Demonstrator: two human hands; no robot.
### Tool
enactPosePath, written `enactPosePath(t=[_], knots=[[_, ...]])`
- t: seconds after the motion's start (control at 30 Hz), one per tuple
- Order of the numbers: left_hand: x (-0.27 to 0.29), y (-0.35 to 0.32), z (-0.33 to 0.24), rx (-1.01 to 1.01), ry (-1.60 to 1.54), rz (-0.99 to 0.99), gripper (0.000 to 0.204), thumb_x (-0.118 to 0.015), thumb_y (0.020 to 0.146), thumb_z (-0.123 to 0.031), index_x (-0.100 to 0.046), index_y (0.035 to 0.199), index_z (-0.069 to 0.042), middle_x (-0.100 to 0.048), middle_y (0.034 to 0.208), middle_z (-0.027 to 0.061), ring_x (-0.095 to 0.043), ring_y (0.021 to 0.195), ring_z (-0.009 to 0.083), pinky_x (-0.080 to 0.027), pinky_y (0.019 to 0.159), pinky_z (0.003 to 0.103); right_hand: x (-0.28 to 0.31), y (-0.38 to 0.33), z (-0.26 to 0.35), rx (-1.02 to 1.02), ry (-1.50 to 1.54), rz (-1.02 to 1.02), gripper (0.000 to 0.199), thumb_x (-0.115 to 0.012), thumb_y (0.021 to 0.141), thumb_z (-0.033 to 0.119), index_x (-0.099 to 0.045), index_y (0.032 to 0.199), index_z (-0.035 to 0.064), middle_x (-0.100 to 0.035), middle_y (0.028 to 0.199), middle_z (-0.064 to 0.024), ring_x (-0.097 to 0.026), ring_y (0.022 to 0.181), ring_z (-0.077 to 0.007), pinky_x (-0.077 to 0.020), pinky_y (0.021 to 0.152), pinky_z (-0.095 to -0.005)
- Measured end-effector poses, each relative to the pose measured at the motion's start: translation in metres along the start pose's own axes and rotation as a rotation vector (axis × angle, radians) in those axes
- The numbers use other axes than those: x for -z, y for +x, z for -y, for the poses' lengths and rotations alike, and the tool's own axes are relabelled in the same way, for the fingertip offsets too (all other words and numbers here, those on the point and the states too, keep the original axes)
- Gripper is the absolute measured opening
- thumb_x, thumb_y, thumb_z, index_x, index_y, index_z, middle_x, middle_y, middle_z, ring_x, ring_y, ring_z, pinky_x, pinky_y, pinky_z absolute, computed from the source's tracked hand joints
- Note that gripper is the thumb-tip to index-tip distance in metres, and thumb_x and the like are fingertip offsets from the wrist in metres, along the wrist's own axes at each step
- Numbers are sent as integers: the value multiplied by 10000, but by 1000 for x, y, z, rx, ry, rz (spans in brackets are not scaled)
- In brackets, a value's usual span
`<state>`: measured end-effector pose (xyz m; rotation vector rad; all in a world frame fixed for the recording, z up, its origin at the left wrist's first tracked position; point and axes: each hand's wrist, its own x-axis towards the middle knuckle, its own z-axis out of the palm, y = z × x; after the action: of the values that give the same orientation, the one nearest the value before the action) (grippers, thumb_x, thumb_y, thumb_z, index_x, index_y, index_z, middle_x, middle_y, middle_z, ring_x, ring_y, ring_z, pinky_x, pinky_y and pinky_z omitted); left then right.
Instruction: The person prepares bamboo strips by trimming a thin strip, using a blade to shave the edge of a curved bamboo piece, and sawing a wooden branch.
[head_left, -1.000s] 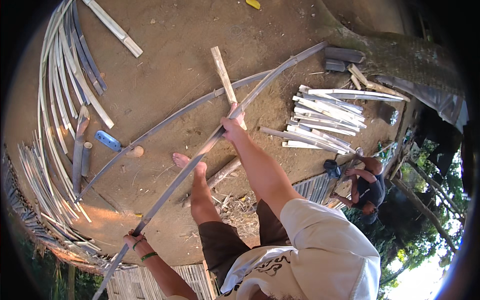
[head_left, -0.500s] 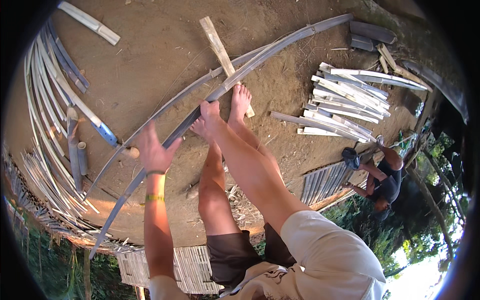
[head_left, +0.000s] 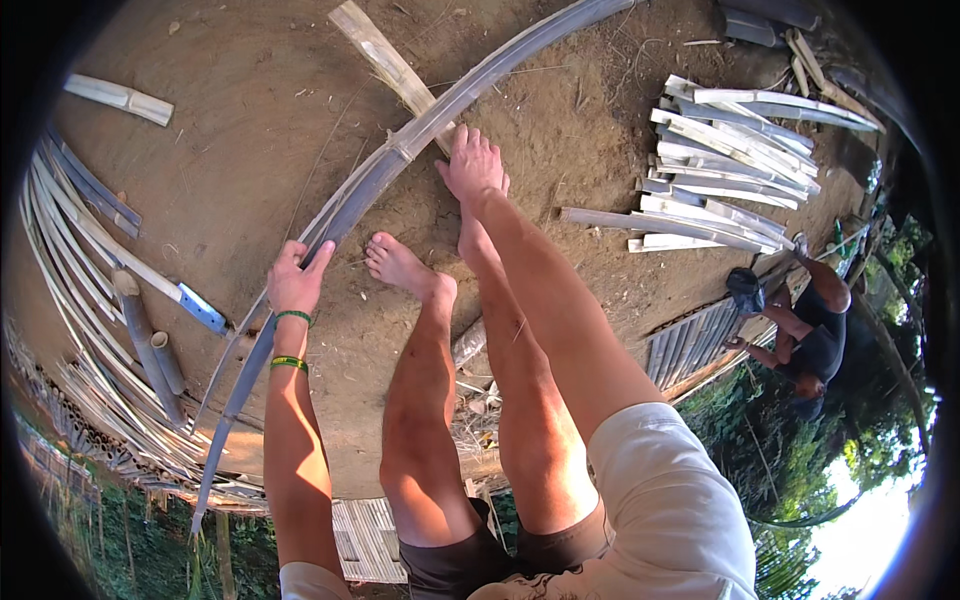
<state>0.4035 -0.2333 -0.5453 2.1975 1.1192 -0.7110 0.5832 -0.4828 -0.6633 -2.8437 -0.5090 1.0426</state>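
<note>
A long, curved split bamboo strip [head_left: 362, 200] runs diagonally from the far right toward the near left, with a second, thinner strip [head_left: 247, 342] close along its left side. My left hand [head_left: 297, 278] is closed around the bamboo, thumb on its upper side. Over my right foot lies my right hand [head_left: 470, 172], fingers stretched toward the strip and thumb apart; it hides most of that foot. A flat pale bamboo piece [head_left: 385, 60] passes beneath the strip at an angle. My left foot [head_left: 402, 265] rests on the dirt between my hands.
Split bamboo pieces [head_left: 725, 150] are piled at the right. Long thin slats [head_left: 75, 250] and bamboo tubes [head_left: 148, 330] lie at the left, near a blue-ended piece [head_left: 203, 308]. Another person [head_left: 815, 330] crouches at the right beside a bamboo slat panel [head_left: 690, 340].
My left hand has gone from spread fingers to a grip on the bamboo. My right hand has moved off the strip onto my right foot. The two strips now lie closer together.
</note>
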Motion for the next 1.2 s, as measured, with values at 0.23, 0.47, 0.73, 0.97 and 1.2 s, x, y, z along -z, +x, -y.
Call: enactPosePath(t=[0.23,0.47,0.73,0.97,1.2], knots=[[-3,4,29,20,-155,66,467,-764,852,-428,-507,703,-68,-531,558,13,-547,478,101,-417,449,276,-8,-10,-19,-92,273,-207,652,-678,868,247,-395,1404,6,-592,1122,-233,-629,990,-395,-509,881,-458],[31,-11,108,-80,-107,-50,449,-770,869,-325,-431,699,-86,-461,557,-21,-473,467,74,-374,424,276,54,25,-75,-45,102,-233,606,-674,857,145,-402,1390,53,-578,1127,-203,-601,1063,-390,-510,914,-455],[66,-51,166,52,-276,17,445,-780,855,-212,-406,662,-69,-456,549,-2,-421,510,94,-361,480,297,81,44,-96,6,-78,-38,671,-599,965,291,-267,1520,111,-570,1172,-246,-627,1038,-393,-540,889,-455],[74,-84,234,124,-247,64,440,-760,878,-259,-402,700,-75,-465,555,11,-452,505,104,-376,472,302,44,36,-69,6,-53,152,767,-603,955,368,-197,1541,85,-540,1254,-291,-643,1034,-405,-564,838,-444],[46,-114,221,85,166,24,566,-768,783,-525,-467,707,-52,-507,585,147,-551,561,353,-415,546,468,49,-16,-65,-149,161,270,894,-510,948,570,-90,1568,81,-363,1472,-290,-438,1324,-458,-371,1110,-485]])
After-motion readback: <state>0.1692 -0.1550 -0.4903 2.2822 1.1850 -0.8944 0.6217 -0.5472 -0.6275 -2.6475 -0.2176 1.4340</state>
